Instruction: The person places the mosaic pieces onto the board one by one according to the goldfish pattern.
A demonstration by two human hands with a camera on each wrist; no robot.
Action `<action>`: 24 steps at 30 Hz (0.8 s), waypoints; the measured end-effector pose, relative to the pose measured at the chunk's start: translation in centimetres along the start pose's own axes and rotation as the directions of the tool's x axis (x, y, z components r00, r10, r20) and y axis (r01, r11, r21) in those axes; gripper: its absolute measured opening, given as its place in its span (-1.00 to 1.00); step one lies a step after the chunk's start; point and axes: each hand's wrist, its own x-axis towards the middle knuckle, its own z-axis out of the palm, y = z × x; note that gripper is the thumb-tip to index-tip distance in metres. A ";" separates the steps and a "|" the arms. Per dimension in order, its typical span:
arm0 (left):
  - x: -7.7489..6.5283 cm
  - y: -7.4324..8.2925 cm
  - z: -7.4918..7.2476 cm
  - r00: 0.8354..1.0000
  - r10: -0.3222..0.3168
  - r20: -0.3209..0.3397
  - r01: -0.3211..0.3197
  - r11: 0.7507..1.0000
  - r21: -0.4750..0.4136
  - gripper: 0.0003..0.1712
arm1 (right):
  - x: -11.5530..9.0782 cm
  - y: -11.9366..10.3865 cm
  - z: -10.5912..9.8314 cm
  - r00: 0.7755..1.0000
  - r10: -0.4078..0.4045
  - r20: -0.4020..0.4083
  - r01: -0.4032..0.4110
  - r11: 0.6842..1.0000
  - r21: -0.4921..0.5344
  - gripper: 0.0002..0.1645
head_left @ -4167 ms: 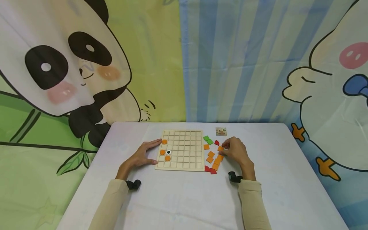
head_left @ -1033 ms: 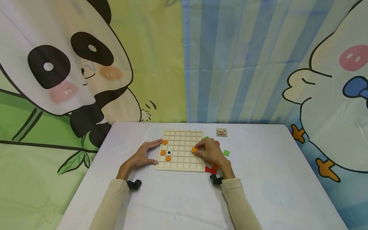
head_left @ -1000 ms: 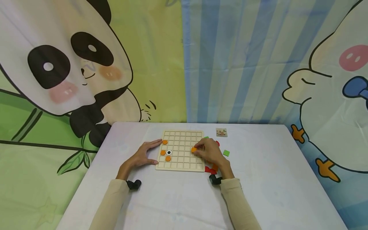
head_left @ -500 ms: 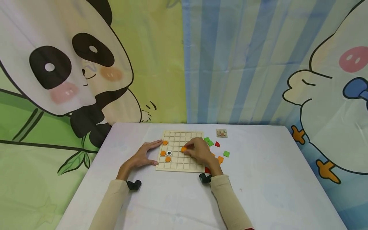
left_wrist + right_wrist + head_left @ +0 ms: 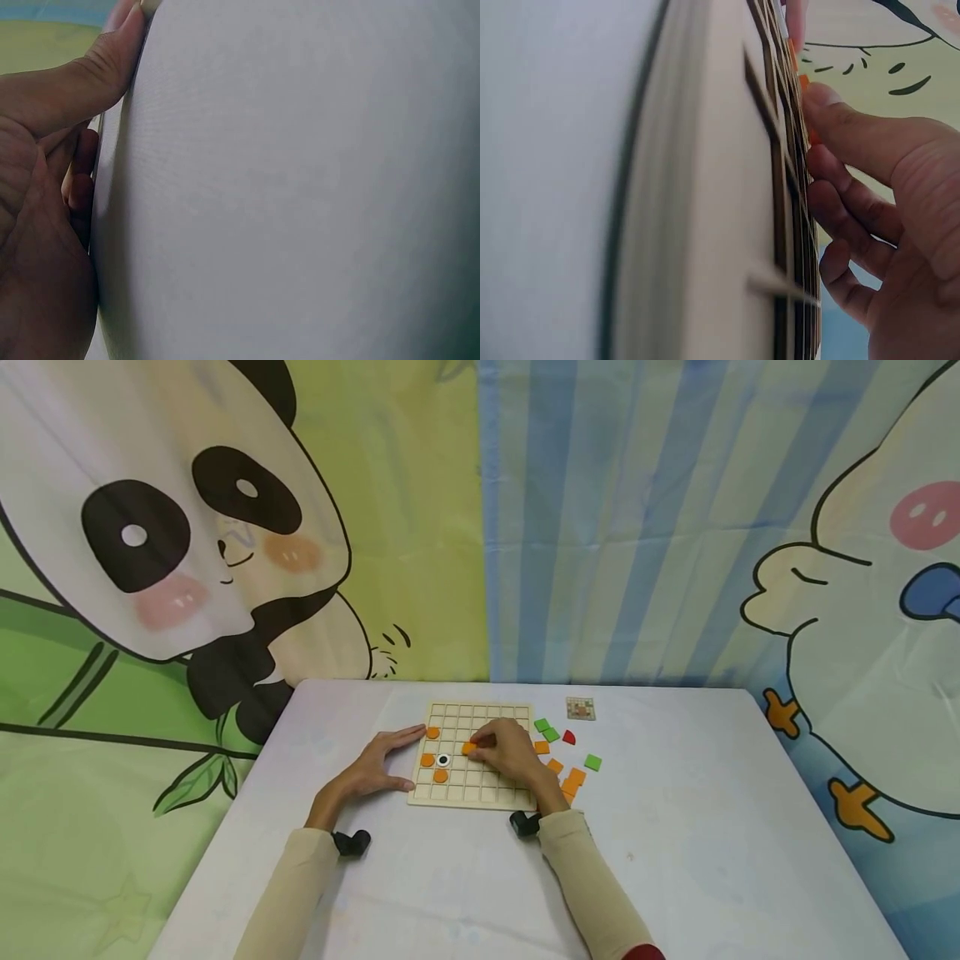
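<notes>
A pale wooden grid board (image 5: 450,713) lies flat on the white table. My left hand (image 5: 372,765) rests at its left edge, thumb and fingers spread apart; in the left wrist view the thumb (image 5: 112,67) reaches along the edge. Over the middle of the board, my right hand (image 5: 510,750) pinches a small orange square tile (image 5: 468,748) between thumb and fingertips. That tile is partly hidden by the thumb (image 5: 855,135) in the right wrist view. Left on the board sit three orange discs (image 5: 440,775) and a white disc with a black centre (image 5: 443,760).
Right of the board are loose pieces: green squares (image 5: 551,735), a red quarter-round (image 5: 569,737), several orange squares (image 5: 577,776) and a lone green square (image 5: 592,762). A small patterned card (image 5: 581,708) lies behind them. A printed curtain (image 5: 615,527) hangs behind the table.
My right hand has moved left from the loose pieces onto the board, carrying the orange tile from its right side to the middle. The left hand stays at the board's edge.
</notes>
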 end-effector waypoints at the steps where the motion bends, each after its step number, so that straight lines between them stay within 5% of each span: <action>1: 0.0 0.0 0.0 1.000 0.007 -0.004 -0.007 1.000 0.004 0.30 | 0.1 -0.1 0.1 1.000 0.004 0.000 -0.004 1.000 0.001 -0.72; 11: 0.0 -0.3 -0.1 1.000 0.005 0.011 -0.005 1.000 0.002 0.28 | 1.0 -1.5 0.9 1.000 -0.027 -0.003 0.027 0.999 -0.032 -0.71; 18: 0.1 -1.0 0.2 0.998 0.065 -0.010 -0.065 0.998 0.023 0.27 | 1.6 -2.1 1.6 0.999 -0.032 0.006 0.033 0.998 -0.050 -0.69; 24: 0.1 -0.2 -0.1 1.000 0.012 0.017 -0.013 1.000 0.011 0.26 | 2.1 -2.3 2.1 0.999 -0.034 0.019 0.035 0.998 -0.053 -0.68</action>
